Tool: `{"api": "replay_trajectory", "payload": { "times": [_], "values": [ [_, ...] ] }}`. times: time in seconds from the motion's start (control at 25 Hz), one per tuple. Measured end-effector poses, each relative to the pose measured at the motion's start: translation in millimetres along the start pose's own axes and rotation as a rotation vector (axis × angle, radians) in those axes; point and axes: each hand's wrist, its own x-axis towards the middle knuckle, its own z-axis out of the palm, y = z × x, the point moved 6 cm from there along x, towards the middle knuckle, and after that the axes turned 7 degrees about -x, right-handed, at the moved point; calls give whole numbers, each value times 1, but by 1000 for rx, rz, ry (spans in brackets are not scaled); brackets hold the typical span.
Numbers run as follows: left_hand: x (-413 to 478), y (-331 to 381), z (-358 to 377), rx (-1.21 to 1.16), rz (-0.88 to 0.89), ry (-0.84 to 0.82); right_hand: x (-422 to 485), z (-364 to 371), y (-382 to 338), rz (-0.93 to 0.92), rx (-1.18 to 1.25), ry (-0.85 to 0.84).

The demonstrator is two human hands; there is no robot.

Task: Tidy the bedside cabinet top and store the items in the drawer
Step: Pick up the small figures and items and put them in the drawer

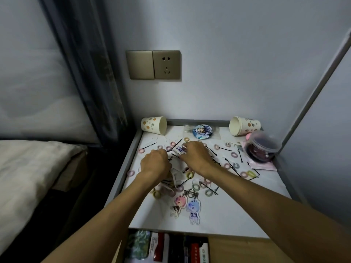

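The white cabinet top is strewn with several small pastel hair ties and black bobby pins. My left hand is closed over a bunch of black bobby pins at the middle left. My right hand pinches a small white packet with blue print just beyond it. Two cartoon-figure keychains lie near the front. The open drawer below the front edge holds a bag of hair ties and several boxes.
Two paper cups lie on their sides at the back, one left, one right. A round badge sits between them. A clear lidded tub stands at the right on pink packets. A bed is left; a wall socket above.
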Motion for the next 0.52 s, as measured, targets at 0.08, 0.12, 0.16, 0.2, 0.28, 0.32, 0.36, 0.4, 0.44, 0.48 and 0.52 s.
{"api": "replay_trajectory", "payload": {
  "times": [0.08,0.12,0.16,0.2,0.28,0.32,0.36,0.4,0.44,0.48,0.52],
  "values": [
    [0,1,-5,-31,7,11,-5,-10,5,67,182,10],
    [-1,1,-9,-67,6,25,-11,-15,7,94,281,10],
    [-3,2,-15,-120,5,40,-17,-21,8,119,378,7],
    [-8,2,-23,-184,4,56,-26,-27,9,137,467,5],
    [-23,5,-40,-329,22,103,-48,-39,8,142,566,-16],
    [-35,7,-49,-416,33,127,-62,-45,6,128,586,-46],
    [-47,9,-58,-498,44,141,-76,-49,4,110,598,-86],
    [-64,11,-64,-570,56,135,-93,-53,3,95,612,-136],
    [-82,13,-69,-627,66,116,-112,-57,2,80,631,-191],
    [-102,13,-70,-672,68,85,-133,-59,2,59,639,-250],
    [-121,12,-69,-705,65,46,-153,-58,4,31,622,-315]
  ]
}}
